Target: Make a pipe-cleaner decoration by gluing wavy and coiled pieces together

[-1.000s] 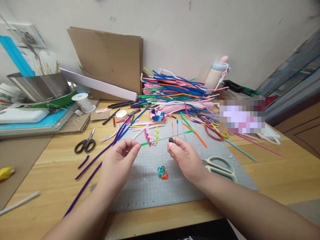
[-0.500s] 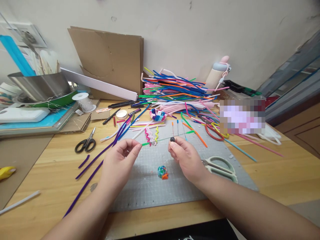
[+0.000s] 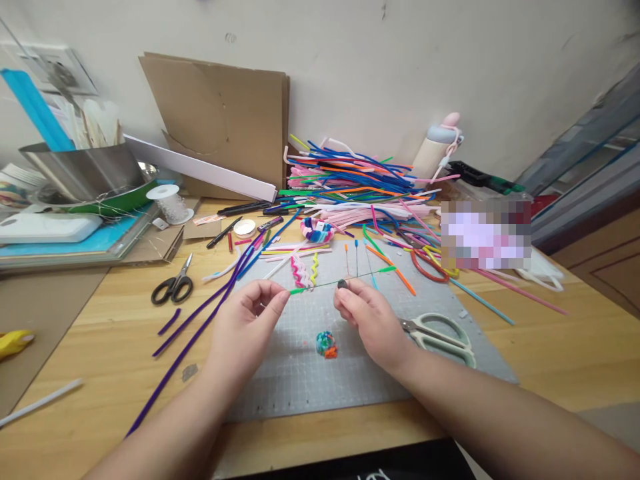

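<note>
My left hand (image 3: 253, 320) pinches one end of a thin green stem (image 3: 320, 285) that has fuzzy green tips. My right hand (image 3: 373, 320) holds a small round black piece (image 3: 343, 284) between thumb and fingers, at the stem's middle; the far tip sticks out beyond that hand. Below both hands, a small teal and orange fuzzy piece (image 3: 327, 345) lies on the grey cutting mat (image 3: 300, 387). Pink and yellow wavy pieces (image 3: 301, 272) rest just behind the stem.
Pale green scissors (image 3: 440, 337) lie beside my right wrist, black scissors (image 3: 173, 287) at the left. A large pile of pipe cleaners (image 3: 360, 187) is at the back, near cardboard (image 3: 220, 127). Purple strips (image 3: 175, 363) run along my left forearm.
The green stem has shifted slightly right, its right tip further out past my right hand. Both hands keep their pinches, and the camera view has moved a little.
</note>
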Available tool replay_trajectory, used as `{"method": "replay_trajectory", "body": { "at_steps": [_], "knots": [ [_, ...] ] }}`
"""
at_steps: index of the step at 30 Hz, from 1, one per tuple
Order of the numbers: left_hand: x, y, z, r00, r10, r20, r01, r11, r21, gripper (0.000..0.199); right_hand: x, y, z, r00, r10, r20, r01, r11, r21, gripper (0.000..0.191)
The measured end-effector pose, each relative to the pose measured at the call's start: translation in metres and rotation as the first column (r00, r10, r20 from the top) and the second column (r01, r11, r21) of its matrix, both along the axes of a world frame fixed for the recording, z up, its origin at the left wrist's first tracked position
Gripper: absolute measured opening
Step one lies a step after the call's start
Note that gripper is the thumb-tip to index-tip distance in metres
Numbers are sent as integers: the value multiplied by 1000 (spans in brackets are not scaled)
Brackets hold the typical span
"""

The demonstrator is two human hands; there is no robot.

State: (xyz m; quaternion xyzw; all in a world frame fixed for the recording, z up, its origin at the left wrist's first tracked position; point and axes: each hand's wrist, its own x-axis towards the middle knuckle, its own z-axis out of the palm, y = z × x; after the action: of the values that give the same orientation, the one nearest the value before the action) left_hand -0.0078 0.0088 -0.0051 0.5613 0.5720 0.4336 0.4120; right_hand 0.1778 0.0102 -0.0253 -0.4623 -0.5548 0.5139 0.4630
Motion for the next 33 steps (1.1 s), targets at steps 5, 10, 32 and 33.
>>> {"method": "replay_trajectory", "body": {
  "at_steps": [5,10,32,33],
  "knots": [
    [0,-1,0,1000,4,6,-4,1000,5,21,-1,-2,-1,1000,-6,20,6,1000,6,24],
    [1,0,-1,1000,2,19,-2,1000,-11,21,-2,-1,-2,999,-5,32,5,1000,0,26],
    [2,-2,0,1000,-5,-4,5,1000,0,20,-9,-2,-3,997,74,29,-73,997,-14,24],
    [2,-2,0,1000,-6,-5,6,1000,4,20,-9,-2,-3,997,76,27,-76,997,-15,24]
  ]
}}
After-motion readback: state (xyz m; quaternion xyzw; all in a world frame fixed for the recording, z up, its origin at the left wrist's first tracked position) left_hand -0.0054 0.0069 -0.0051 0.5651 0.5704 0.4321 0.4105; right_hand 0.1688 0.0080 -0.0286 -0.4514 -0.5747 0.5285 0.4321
